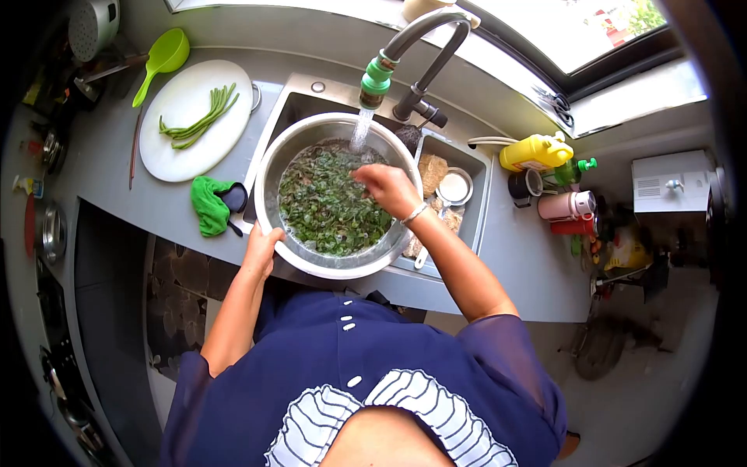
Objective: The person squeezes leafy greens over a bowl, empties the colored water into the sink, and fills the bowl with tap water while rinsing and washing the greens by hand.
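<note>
A large metal basin [268,194] sits over the sink, filled with water and chopped-looking leafy greens [327,198]. Water runs into it from the dark faucet [424,35] with its green nozzle. My left hand [263,247] grips the basin's rim at the lower left, thumb over the edge. Over the right part of the basin, just above the greens, is my right hand [387,188]. Its fingers are curled together, and whatever may be between them is hidden.
Left of the sink lie a white cutting board [175,159] with green beans [198,121], a lime-green ladle [167,53] and a green cloth [208,206]. At right, a small sink [476,194] holds several items; a yellow bottle [537,152] and pink flask [566,206] stand beyond.
</note>
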### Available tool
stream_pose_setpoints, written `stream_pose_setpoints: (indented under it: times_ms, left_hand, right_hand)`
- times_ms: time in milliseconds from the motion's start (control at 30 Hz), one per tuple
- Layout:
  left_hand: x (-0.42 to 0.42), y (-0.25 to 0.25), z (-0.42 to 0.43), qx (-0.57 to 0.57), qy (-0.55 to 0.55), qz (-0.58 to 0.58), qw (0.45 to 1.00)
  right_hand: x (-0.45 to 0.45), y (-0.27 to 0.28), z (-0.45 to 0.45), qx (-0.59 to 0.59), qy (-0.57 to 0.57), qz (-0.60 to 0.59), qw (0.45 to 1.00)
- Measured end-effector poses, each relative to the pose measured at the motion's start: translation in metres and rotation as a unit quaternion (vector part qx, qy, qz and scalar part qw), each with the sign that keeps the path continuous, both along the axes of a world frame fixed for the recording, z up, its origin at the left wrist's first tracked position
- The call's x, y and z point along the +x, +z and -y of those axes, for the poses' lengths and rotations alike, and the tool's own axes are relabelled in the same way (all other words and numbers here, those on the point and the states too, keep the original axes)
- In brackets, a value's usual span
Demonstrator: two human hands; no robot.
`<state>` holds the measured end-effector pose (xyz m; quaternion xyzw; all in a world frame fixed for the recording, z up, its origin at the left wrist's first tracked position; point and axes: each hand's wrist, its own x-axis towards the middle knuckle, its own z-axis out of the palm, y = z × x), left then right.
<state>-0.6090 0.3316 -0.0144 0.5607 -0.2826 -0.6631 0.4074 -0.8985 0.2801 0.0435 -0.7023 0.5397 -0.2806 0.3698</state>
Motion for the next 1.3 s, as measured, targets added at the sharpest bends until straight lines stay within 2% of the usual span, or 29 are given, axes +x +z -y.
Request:
stream_pose_setpoints:
  times_ms: [100, 167, 233, 367, 433, 500, 567, 633, 700, 733, 800, 833, 900, 933, 1033, 1067, 1100, 1167, 1233, 1300]
  left_hand:
    - [0.002, -0.004, 0.001, 0.0, -0.004, -0.007, 1.0]
    - [0.001, -0.001, 0.0, 0.008, -0.009, 0.001, 1.0]
    - [0.0, 0.001, 0.001, 0.004, -0.004, 0.003, 1.0]
    - [0.003, -0.009, -0.002, -0.009, 0.002, 0.003, 1.0]
    - [0.002, -0.005, -0.001, -0.001, 0.0, 0.003, 1.0]
    - [0.001, -0.005, -0.001, -0.005, 0.002, 0.001, 1.0]
    - [0.001, -0.005, -0.001, -0.009, 0.009, -0.001, 1.0]
    - [0.002, -0.005, -0.002, -0.002, 0.005, -0.001, 1.0]
    - [0.002, -0.007, -0.002, -0.004, 0.004, 0.001, 1.0]
    - [0.002, -0.008, -0.002, 0.0, 0.004, 0.002, 1.0]
    - [0.002, -0.007, -0.002, 0.004, 0.004, 0.003, 1.0]
    - [0.002, -0.006, -0.003, -0.001, 0.006, 0.0, 1.0]
    - [0.003, -0.008, -0.003, -0.006, 0.008, -0.006, 1.0]
    - [0.004, -0.01, -0.003, -0.005, 0.004, 0.002, 1.0]
    - [0.004, -0.012, -0.003, -0.006, 0.0, 0.007, 1.0]
    - [0.004, -0.012, -0.003, -0.008, 0.0, 0.007, 1.0]
    - [0.004, -0.012, -0.002, -0.008, 0.001, 0.006, 1.0]
    - [0.004, -0.015, -0.002, -0.016, 0.002, 0.004, 1.0]
    - [0.003, -0.012, -0.001, -0.012, 0.003, 0.006, 1.0]
    - [0.002, -0.007, -0.002, -0.013, 0.005, -0.001, 1.0]
  right_hand:
    - [0.0, -0.018, 0.007, -0.018, 0.028, -0.114, 0.993]
    - [0.016, -0.037, 0.003, -0.04, 0.051, -0.352, 0.934]
    - [0.023, -0.06, 0.002, 0.044, 0.114, -0.439, 0.89]
    - [0.02, -0.038, 0.012, -0.016, 0.091, -0.354, 0.931]
    - [0.019, -0.038, 0.021, -0.104, 0.054, -0.391, 0.913]
    - [0.015, -0.03, 0.033, -0.071, 0.048, -0.371, 0.925]
    - [0.016, -0.022, 0.043, 0.005, -0.115, -0.237, 0.965]
    - [0.004, -0.045, 0.068, 0.09, -0.167, -0.093, 0.977]
    - [0.002, -0.053, 0.082, 0.133, -0.181, -0.059, 0.973]
    - [0.002, -0.053, 0.087, 0.133, -0.181, -0.058, 0.973]
    - [0.003, -0.052, 0.092, 0.042, -0.086, -0.163, 0.982]
    - [0.002, -0.052, 0.091, 0.042, -0.086, -0.163, 0.982]
    - [-0.003, -0.046, 0.09, 0.043, -0.038, -0.252, 0.966]
    - [0.002, -0.021, 0.082, 0.097, -0.046, -0.304, 0.947]
    - [-0.006, 0.013, 0.059, 0.097, -0.061, -0.309, 0.944]
    - [-0.014, 0.008, 0.052, 0.039, -0.077, -0.286, 0.954]
    - [-0.025, 0.004, 0.051, 0.039, -0.077, -0.287, 0.954]
    - [-0.049, -0.002, 0.045, -0.1, -0.128, -0.129, 0.978]
    - [-0.077, 0.006, 0.05, -0.145, -0.204, -0.09, 0.964]
    - [-0.108, 0.002, 0.062, -0.206, -0.35, -0.096, 0.909]
